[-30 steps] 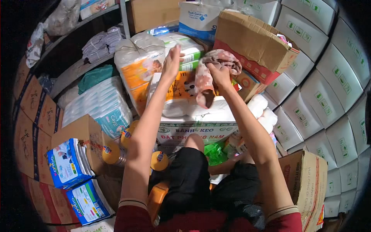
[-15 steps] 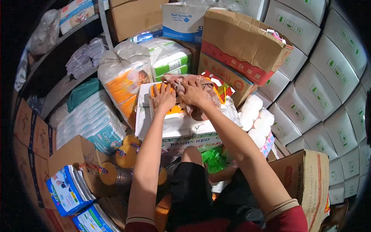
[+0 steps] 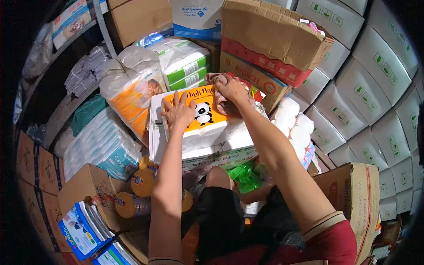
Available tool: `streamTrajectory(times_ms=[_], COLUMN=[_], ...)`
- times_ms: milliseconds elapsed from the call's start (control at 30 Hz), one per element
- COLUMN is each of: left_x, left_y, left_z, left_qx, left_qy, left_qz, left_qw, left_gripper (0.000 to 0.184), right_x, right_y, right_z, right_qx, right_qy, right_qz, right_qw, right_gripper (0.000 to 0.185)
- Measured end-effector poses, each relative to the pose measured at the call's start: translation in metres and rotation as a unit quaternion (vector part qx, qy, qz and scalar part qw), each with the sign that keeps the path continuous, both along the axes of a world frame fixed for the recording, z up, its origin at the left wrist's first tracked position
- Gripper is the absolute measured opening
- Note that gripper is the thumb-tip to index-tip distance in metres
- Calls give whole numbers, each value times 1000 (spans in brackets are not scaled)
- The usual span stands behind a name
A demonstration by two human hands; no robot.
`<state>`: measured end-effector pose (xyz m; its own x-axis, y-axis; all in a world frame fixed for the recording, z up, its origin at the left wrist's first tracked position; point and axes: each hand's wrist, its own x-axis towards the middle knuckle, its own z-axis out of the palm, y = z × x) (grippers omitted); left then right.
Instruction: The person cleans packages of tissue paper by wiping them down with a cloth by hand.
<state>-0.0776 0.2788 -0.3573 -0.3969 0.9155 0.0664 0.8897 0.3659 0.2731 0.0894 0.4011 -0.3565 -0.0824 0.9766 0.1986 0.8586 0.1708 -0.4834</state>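
An orange-and-white pack with a panda print (image 3: 203,115) lies on top of a white printed carton (image 3: 221,159) in front of my knees. My left hand (image 3: 179,111) rests with spread fingers on the pack's left part. A crumpled pinkish-brown patterned cloth (image 3: 226,106) lies on the pack's right part. My right hand (image 3: 233,90) is on the cloth, its fingers bent over it and partly hidden. Some of the cloth shows beneath and to the left of that hand.
Wrapped packs (image 3: 132,90) stand behind to the left, beside a tissue bale (image 3: 104,143). An open brown carton (image 3: 274,35) sits at the back. White boxes (image 3: 353,88) are stacked at the right. Yellow-lidded jars (image 3: 142,181) and a green bag (image 3: 245,177) are lower down.
The cloth has come down from the air onto the pack, then shifted right, uncovering the panda print. My left hand has lowered onto the pack, and my right hand has moved with the cloth.
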Motion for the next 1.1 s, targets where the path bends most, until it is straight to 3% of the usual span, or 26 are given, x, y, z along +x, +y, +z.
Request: streamTrajectory(times_ms=[167,267,300,333,367,433,533,633,700,800,900,967,1000,1100], left_x=[0,1,0,1,1,1,1,0,0,-1,-5,-7,-8,-4], left_y=[0,0,0,0,0,0,0,0,0,0,-1,2,4,0], left_z=[1,2,3,3,3,3,3,3,1,1,-7,-4,-3,0], left_qx=[-9,-5,-5,-5,-4,0,4,7,7,0,20,-39,-69,4], left_qy=[3,6,7,7,8,5,5,6,5,0,19,44,57,5], left_qz=[2,3,4,5,6,8,9,9,12,7,-6,-3,-1,0], left_qw=[1000,1000,1000,1000,1000,1000,1000,1000,1000,1000,1000,998,996,1000], left_gripper=[58,59,59,60,60,60,60,60,60,61,59,57,55,54], right_x=[36,69,83,97,106,137,152,122,91,55,7,-19,-22,-20], right_y=[2,11,24,26,16,16,15,-28,-72,-88,-119,-123,-124,-111], right_z=[-5,-22,-41,-57,-71,-97,-129,-45,25,61,52,-1,-1,2], right_qx=[-64,-139,-184,-282,-242,-273,-148,30,120,113,70,160,180,133], right_qy=[74,202,237,338,480,479,533,273,236,163,-19,-109,-70,-42], right_qz=[-1,30,36,2,68,95,66,-47,-22,121,180,178,172,164], right_qw=[995,969,953,898,840,829,830,960,964,973,981,965,966,977], right_gripper=[81,93,93,84,94,84,60,58,59,66,69,68,65,60])
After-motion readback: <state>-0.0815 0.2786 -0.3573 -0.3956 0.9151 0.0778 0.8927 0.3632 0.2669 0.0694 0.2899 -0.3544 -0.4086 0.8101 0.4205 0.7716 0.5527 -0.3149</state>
